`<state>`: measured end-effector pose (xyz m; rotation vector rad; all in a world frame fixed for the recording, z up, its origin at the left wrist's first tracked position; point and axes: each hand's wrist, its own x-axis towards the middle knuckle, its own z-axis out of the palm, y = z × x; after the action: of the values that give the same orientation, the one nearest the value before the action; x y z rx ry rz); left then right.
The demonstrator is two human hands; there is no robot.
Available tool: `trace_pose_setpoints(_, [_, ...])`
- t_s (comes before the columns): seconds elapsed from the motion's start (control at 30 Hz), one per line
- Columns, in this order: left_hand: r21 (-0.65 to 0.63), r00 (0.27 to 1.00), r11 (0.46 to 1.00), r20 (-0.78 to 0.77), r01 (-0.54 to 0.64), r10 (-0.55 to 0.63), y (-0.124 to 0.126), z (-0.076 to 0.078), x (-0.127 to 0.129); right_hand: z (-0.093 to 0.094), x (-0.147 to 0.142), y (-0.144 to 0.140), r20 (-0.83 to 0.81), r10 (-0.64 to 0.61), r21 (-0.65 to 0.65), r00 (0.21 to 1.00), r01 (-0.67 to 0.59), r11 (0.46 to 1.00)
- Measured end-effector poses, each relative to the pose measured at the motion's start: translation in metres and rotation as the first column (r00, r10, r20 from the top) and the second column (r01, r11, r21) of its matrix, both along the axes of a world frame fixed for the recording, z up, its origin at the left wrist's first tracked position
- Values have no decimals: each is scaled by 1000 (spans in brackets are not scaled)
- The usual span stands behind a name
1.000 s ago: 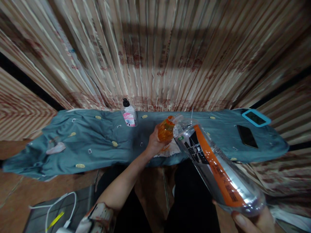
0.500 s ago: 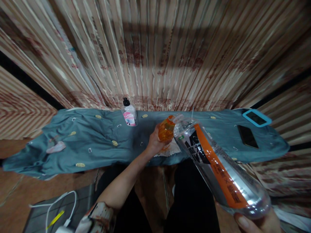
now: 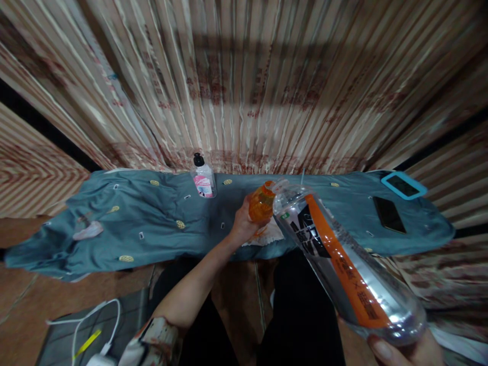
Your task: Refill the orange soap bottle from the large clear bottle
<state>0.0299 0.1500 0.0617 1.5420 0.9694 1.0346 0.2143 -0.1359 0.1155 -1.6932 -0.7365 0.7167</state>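
Observation:
My left hand (image 3: 246,221) is wrapped round a small orange bottle (image 3: 261,204), holding it tilted over the cloth-covered board. In my right hand (image 3: 404,348) is a large clear plastic bottle (image 3: 339,259) with an orange and silver label, gripped near its base. The large bottle slants up and to the left, and its neck meets the mouth of the orange bottle. Whether liquid passes between them I cannot tell. Beneath the orange bottle lies a white tissue (image 3: 269,235) with orange showing on it.
A clear pump bottle (image 3: 204,180) with a black top stands at the back. On the right lie a black phone (image 3: 389,214) and a blue-framed device (image 3: 404,185). A crumpled pale piece (image 3: 88,230) rests on the left. A white cable (image 3: 118,320) loops at lower left.

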Motion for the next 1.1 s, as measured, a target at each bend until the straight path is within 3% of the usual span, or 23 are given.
trace_pose_setpoints(0.4, [-5,1000,1000,-29,-12,12,1,0,0,-10,10,-9,-1,29,-24,1000,-29,999])
trace_pose_setpoints(0.77, [2,999,1000,-44,-17,17,0,-1,1,-4,3,-2,13,14,6,1000,-14,1000])
trace_pose_setpoints(1.1, [-2,999,1000,-39,-3,3,-1,3,-1,-9,5,-4,-91,22,-11,996,-24,1000])
